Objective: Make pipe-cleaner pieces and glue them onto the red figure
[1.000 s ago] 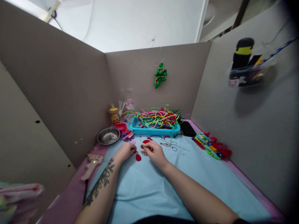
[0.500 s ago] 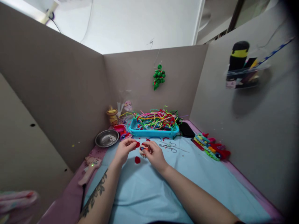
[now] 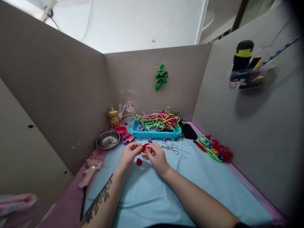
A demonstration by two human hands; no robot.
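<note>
Left hand pinching a red piece, right hand gripping a beige craft just beside it, scissors beyond, blue-covered worktop.

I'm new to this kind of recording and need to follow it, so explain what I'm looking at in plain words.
There is no machine here: these are a person's own bare hands, seen from a camera worn on the head, looking forward and down. The left hand pinches a small red piece; the right hand holds a small cream-coloured piece, partly hidden by the fingers. Whether the two pieces touch is hard to tell. A loose red piece lies nearer the person on the blue sheet. Beyond are scissors and a blue tray heaped with colourful strands. On the left are a metal dish and a pink tool with a green light.
</note>
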